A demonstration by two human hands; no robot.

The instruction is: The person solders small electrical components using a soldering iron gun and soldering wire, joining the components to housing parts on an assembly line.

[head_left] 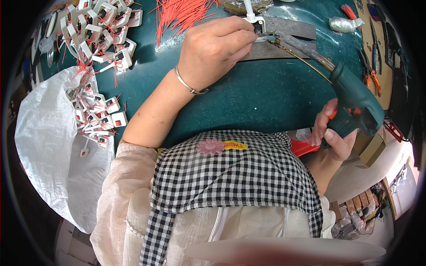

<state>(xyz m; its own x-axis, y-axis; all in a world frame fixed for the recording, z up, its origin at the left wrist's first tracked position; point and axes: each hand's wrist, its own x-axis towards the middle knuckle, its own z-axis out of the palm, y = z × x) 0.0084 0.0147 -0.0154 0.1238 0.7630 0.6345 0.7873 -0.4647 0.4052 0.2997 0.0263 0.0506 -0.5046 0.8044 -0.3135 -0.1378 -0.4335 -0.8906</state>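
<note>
My right hand [332,132] is wrapped round the handle of a green soldering gun [357,95]. Its metal barrel and a thin brass tube run up and left to a tip beside a small white plastic housing [260,22] with a dark part inside. My left hand [215,51] reaches in from the left, its thumb and fingers pinched together against the near side of that housing. What sits between those fingertips is hidden. Under the housing lies a grey flat strip [297,31] on the green tabletop [222,104].
Many similar white housings with red wires [100,33] are heaped at the far left, with more on a white plastic sack [49,133]. Cut red wires [179,15] lie at the back. Pliers [370,73] and a plastic-wrapped wire bundle [344,24] are at the right.
</note>
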